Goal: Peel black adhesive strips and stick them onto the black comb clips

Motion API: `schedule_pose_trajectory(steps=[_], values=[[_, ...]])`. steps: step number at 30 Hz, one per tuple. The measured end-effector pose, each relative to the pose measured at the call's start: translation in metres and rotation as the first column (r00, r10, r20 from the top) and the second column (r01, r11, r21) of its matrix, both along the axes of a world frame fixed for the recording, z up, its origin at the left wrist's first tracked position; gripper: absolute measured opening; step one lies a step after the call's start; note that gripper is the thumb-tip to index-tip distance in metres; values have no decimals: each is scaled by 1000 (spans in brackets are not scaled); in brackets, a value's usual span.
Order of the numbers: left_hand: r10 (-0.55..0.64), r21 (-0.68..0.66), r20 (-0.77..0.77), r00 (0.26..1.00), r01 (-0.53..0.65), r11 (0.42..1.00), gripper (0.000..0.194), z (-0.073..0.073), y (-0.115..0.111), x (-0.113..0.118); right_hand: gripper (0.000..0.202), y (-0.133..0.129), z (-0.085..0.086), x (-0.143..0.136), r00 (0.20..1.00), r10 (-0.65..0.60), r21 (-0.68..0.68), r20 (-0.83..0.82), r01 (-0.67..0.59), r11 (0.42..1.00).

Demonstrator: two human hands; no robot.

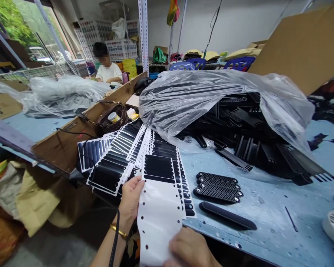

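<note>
My left hand (132, 196) pinches the left edge of a long sticker sheet (159, 218). Black rounded strips remain at the sheet's far end; the rest is bare white backing with small black dots along both sides. My right hand (193, 248) is over the sheet's near right edge, its fingers curled and blurred; what they hold is hidden. To the right of the sheet, several black textured strips (218, 187) lie side by side on the blue table (269, 207). A smooth black bar (227, 216) lies in front of them.
More sticker sheets (111, 167) fan out behind my left hand. A clear plastic bag (180, 100) covers a pile of black slotted parts (247, 144). A brown handbag (111, 118) rests by the wooden board (55, 148). Further back, a person (109, 70) sits.
</note>
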State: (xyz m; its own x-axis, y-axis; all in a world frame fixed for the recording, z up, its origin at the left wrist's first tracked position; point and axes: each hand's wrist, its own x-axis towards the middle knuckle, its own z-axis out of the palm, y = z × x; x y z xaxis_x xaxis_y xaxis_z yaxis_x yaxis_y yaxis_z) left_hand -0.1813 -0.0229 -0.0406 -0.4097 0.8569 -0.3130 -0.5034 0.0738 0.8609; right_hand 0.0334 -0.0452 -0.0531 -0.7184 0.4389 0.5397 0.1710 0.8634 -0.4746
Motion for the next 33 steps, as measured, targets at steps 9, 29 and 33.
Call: schedule_pose_trajectory(steps=[9, 29, 33], values=[[-166, 56, -28, 986, 167, 984, 11, 12, -7, 27, 25, 76, 19, -59, 949, -310, -272, -60, 283, 920], [56, 11, -792, 608, -78, 997, 46, -21, 16, -30, 16, 97, 65, 60, 637, -697, -690, -329, 342, 638], [76, 71, -988, 133, -40, 997, 37, -12, 28, -44, 24, 89, 77, 104, 500, -770, -765, -397, 282, 578]])
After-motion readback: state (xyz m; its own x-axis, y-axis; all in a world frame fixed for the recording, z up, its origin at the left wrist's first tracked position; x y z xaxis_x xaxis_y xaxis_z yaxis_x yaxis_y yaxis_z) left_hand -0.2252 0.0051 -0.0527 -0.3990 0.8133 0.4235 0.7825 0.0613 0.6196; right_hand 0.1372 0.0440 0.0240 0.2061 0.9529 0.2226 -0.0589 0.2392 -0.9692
